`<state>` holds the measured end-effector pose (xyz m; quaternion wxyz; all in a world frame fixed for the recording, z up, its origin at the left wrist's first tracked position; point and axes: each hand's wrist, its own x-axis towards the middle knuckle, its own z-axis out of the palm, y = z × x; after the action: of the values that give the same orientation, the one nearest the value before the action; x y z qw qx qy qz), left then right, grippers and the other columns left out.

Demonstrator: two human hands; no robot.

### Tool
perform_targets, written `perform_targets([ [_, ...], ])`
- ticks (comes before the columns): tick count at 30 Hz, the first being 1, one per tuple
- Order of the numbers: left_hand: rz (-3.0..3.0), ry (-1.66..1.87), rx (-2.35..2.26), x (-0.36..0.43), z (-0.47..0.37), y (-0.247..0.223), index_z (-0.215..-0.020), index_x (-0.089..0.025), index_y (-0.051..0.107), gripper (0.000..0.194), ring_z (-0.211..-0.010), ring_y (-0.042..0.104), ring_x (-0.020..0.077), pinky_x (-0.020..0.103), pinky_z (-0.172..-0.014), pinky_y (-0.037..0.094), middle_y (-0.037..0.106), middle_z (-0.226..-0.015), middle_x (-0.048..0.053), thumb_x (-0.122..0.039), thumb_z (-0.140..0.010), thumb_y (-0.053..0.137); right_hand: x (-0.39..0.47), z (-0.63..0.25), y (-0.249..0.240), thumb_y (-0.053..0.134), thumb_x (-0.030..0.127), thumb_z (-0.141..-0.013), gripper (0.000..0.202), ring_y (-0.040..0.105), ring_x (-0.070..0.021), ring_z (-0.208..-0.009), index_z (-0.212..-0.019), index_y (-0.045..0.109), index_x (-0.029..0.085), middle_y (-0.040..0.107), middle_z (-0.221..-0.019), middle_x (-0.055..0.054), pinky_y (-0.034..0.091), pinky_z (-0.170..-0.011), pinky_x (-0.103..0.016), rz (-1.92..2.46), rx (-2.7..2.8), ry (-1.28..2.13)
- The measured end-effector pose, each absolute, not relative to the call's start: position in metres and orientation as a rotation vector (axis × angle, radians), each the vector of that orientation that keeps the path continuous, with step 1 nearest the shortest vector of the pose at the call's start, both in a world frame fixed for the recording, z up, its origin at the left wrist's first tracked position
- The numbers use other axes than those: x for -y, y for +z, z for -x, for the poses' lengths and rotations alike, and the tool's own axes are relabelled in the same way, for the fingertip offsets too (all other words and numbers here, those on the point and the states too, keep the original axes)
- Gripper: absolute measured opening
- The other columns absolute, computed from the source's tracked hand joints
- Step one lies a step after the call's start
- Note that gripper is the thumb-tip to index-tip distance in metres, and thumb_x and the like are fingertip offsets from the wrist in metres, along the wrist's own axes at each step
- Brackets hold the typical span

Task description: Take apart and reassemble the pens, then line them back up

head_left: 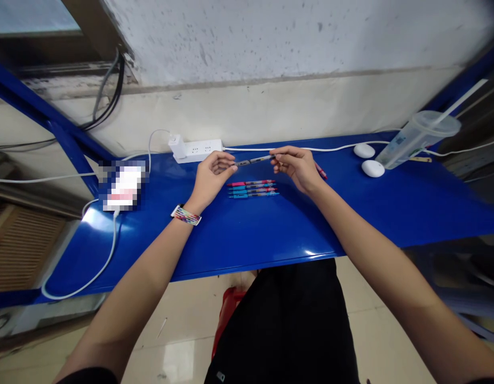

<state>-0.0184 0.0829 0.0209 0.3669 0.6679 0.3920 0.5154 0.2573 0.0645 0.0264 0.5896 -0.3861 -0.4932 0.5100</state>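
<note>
A dark, partly clear pen (255, 159) is stretched between my two hands above the blue table (255, 229). My left hand (215, 178) pinches its left end, and my right hand (297, 166) pinches its right end. Just below the held pen, several pens (253, 190) with pink, red and blue parts lie side by side in a stack of rows. A red pen (321, 171) lies on the table, partly hidden behind my right hand.
A white power strip (202, 149) sits against the wall, its cable running right. A blurred phone (125, 185) with a cable lies at left. Two white rounded objects, one nearer (373, 168), and a clear cup with straw (415, 140) are at right.
</note>
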Motion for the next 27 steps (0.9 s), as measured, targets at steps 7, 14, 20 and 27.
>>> perform_targets([
  [7,-1.689,1.241,-1.000,-0.0826,0.0181,0.0212,-0.101,-0.024,0.078,0.004,-0.088,0.080,0.0186,0.035,-0.088,0.069,0.082,-0.090,0.006,-0.024,-0.098,0.077,-0.0654,-0.2584,0.0257,0.091,0.034,-0.081,0.018,0.070,-0.0184,-0.077,-0.096,0.089,0.024,0.079,-0.085,-0.004,0.063,-0.078,-0.037,0.922,1.157,1.163],
  [14,-1.753,1.294,-1.018,-0.0814,0.0183,0.0219,-0.100,-0.024,0.078,0.016,-0.100,0.080,0.0208,0.038,-0.097,0.068,0.084,-0.104,0.007,-0.017,-0.087,0.085,-0.0664,-0.2603,0.0241,0.088,0.031,-0.081,0.015,0.070,-0.0184,-0.075,-0.094,0.090,0.025,0.078,-0.082,-0.004,0.062,-0.075,-0.036,0.913,1.146,1.186],
  [20,-1.736,1.286,-1.008,-0.0800,0.0179,0.0221,-0.100,-0.024,0.078,0.018,-0.100,0.079,0.0209,0.039,-0.096,0.068,0.083,-0.103,0.007,-0.016,-0.086,0.086,-0.0657,-0.2598,0.0273,0.085,0.028,-0.082,0.010,0.068,-0.0173,-0.072,-0.090,0.089,0.023,0.077,-0.079,-0.005,0.060,-0.070,-0.033,0.898,1.119,1.215],
  [27,-1.761,1.302,-1.000,-0.0831,0.0196,0.0183,-0.101,-0.025,0.079,0.021,-0.099,0.078,0.0213,0.039,-0.095,0.067,0.083,-0.105,0.007,-0.017,-0.083,0.088,-0.0633,-0.2584,0.0317,0.080,0.022,-0.085,0.011,0.064,-0.0165,-0.068,-0.092,0.087,0.017,0.075,-0.078,-0.007,0.057,-0.066,-0.033,0.914,1.070,1.314],
])
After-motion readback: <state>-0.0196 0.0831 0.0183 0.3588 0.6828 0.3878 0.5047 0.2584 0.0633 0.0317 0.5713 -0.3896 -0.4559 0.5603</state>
